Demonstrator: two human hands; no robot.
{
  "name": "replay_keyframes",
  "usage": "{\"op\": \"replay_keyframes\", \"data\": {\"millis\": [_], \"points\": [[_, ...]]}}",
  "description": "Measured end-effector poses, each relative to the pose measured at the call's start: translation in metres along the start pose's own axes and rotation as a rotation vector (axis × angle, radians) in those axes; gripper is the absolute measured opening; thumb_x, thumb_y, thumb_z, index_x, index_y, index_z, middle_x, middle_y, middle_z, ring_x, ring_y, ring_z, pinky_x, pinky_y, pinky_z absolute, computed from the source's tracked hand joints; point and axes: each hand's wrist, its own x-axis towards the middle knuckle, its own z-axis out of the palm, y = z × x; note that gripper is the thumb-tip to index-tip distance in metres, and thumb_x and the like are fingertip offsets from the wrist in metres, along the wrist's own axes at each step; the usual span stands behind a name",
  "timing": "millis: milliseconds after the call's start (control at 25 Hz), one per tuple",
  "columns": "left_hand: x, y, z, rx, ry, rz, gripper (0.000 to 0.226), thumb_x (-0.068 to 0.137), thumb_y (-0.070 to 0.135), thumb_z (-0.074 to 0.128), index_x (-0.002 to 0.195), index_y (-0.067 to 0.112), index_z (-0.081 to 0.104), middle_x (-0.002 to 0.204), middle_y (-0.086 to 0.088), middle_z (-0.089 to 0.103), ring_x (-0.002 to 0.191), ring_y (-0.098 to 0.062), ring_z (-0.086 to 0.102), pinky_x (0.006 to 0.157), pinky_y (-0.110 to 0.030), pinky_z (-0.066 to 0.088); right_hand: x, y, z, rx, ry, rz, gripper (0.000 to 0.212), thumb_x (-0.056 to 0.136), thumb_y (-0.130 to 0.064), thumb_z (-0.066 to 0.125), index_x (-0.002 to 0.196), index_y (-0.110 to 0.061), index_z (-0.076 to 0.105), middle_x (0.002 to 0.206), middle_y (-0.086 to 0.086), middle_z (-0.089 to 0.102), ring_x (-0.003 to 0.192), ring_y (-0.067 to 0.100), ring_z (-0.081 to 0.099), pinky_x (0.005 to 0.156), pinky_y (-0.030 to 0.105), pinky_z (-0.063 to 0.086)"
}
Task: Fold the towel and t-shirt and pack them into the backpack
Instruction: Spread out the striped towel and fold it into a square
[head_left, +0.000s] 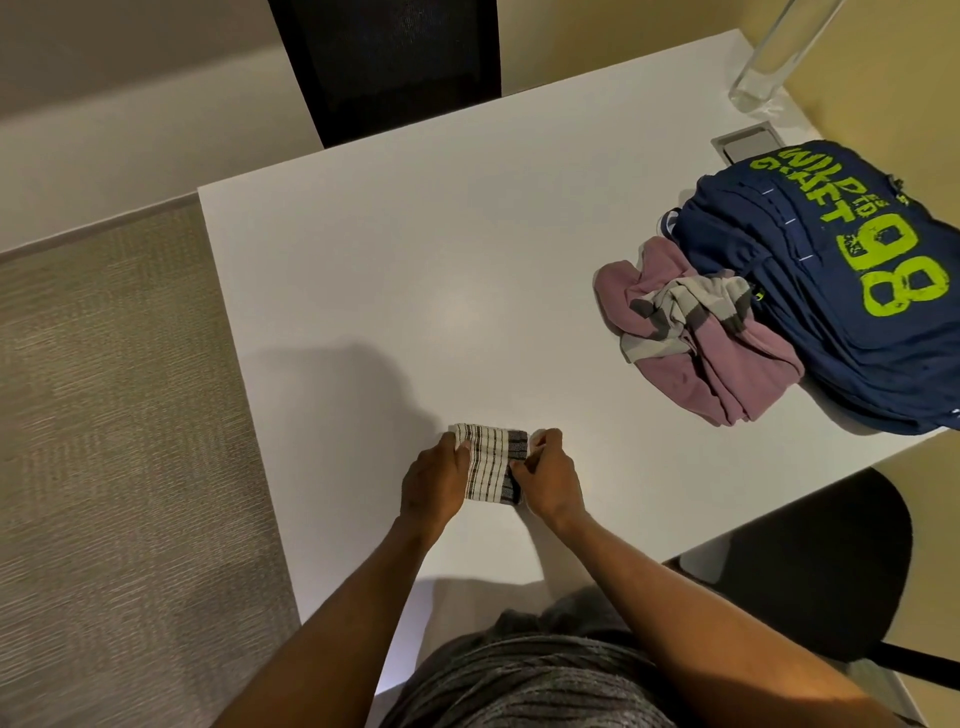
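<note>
At 6 o'clock on the white counter (415, 260), the left hand (434, 480) and right hand (550, 480) pinch the ends of the folded striped towel (491, 465). At 2 o'clock, the crumpled pink t-shirt (691, 332) touches the navy backpack (831, 270), printed "98" in lime.

The folded, dark-striped white towel (491, 465) lies near the table's (415, 260) front edge, while the crumpled mauve t-shirt (691, 343) touches the navy, lime-lettered backpack (841, 270) lying flat at far right.

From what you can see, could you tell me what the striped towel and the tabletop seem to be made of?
The striped towel looks like soft woven cotton: matte, ribbed stripes. The tabletop looks like white laminate: smooth, faint sheen, though uncertain.
</note>
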Motion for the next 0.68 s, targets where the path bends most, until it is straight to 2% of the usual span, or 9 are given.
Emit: {"op": "replay_keyframes", "data": {"millis": [80,160,240,280,360,440,520,600,680], "points": [[0.003,0.003,0.001,0.032,0.028,-0.018,0.034,0.109,0.041,0.04,0.109,0.01,0.054,0.104,-0.014,0.073,0.092,-0.035,0.07,0.07,-0.038,0.051,-0.005,-0.001,-0.002,-0.232,0.164,-0.16,0.045,0.084,-0.017,0.075,0.119,-0.015,0.047,0.108,0.003,0.059,0.091,0.023,0.06,0.069,0.034,0.052],[0.003,0.007,0.003,0.053,0.044,-0.028,0.033,0.109,0.042,0.043,0.107,0.01,0.054,0.103,-0.014,0.072,0.09,-0.035,0.069,0.068,-0.037,0.049,-0.009,0.001,-0.004,-0.562,0.266,-0.532,0.056,0.078,-0.017,0.078,0.127,-0.008,0.054,0.119,0.01,0.06,0.105,0.028,0.058,0.089,0.041,0.051],[0.001,0.009,0.003,0.089,0.07,-0.015,0.034,0.108,0.042,0.044,0.108,0.01,0.054,0.103,-0.014,0.072,0.091,-0.036,0.07,0.069,-0.039,0.05,-0.014,0.001,0.0,-0.694,0.211,-0.843,0.055,0.085,-0.018,0.068,0.137,-0.003,0.055,0.132,0.015,0.059,0.121,0.032,0.057,0.108,0.047,0.043],[0.001,0.008,0.003,0.102,0.079,-0.007,0.034,0.108,0.043,0.044,0.108,0.01,0.055,0.102,-0.013,0.073,0.091,-0.036,0.07,0.07,-0.039,0.051,-0.017,0.002,0.005,-0.722,0.169,-0.903,0.056,0.091,-0.021,0.062,0.143,-0.001,0.053,0.141,0.018,0.057,0.131,0.034,0.053,0.115,0.049,0.037],[0.003,0.005,0.005,0.115,0.082,-0.006,0.034,0.108,0.044,0.043,0.108,0.012,0.055,0.102,-0.011,0.074,0.088,-0.033,0.071,0.07,-0.039,0.056,-0.02,0.011,0.018,-0.81,0.076,-0.84,0.064,0.101,-0.031,0.048,0.155,0.001,0.038,0.16,0.021,0.041,0.15,0.037,0.036,0.125,0.053,0.023],[0.004,0.002,0.007,0.098,0.062,-0.024,0.033,0.108,0.046,0.043,0.107,0.015,0.055,0.102,-0.008,0.074,0.086,-0.028,0.072,0.071,-0.039,0.06,-0.019,0.02,0.024,-0.86,0.011,-0.685,0.07,0.104,-0.039,0.035,0.161,0.0,0.023,0.169,0.021,0.022,0.159,0.034,0.016,0.129,0.054,0.012],[0.002,0.002,0.009,0.075,0.052,-0.018,0.03,0.106,0.044,0.049,0.111,0.015,0.054,0.109,-0.008,0.072,0.09,-0.025,0.072,0.075,-0.041,0.062,-0.013,0.025,0.023,-0.871,-0.03,-0.625,0.072,0.105,-0.043,0.03,0.162,-0.001,0.018,0.17,0.019,0.016,0.16,0.032,0.009,0.129,0.053,0.012],[-0.003,0.003,0.011,0.045,0.115,0.043,0.037,0.104,0.038,0.056,0.132,0.014,0.047,0.134,-0.012,0.06,0.115,-0.025,0.064,0.091,-0.039,0.06,-0.005,0.025,0.019,-0.867,-0.073,-0.634,0.073,0.105,-0.046,0.031,0.162,-0.002,0.02,0.17,0.017,0.018,0.16,0.031,0.012,0.127,0.055,0.018],[-0.01,0.004,0.011,0.051,0.162,0.187,0.062,0.104,0.037,0.057,0.157,0.018,0.031,0.162,-0.008,0.036,0.147,-0.027,0.041,0.117,-0.043,0.043,0.0,0.022,0.018,-0.866,-0.082,-0.641,0.072,0.105,-0.048,0.03,0.162,-0.003,0.024,0.169,0.016,0.022,0.159,0.031,0.017,0.126,0.057,0.022]]}}
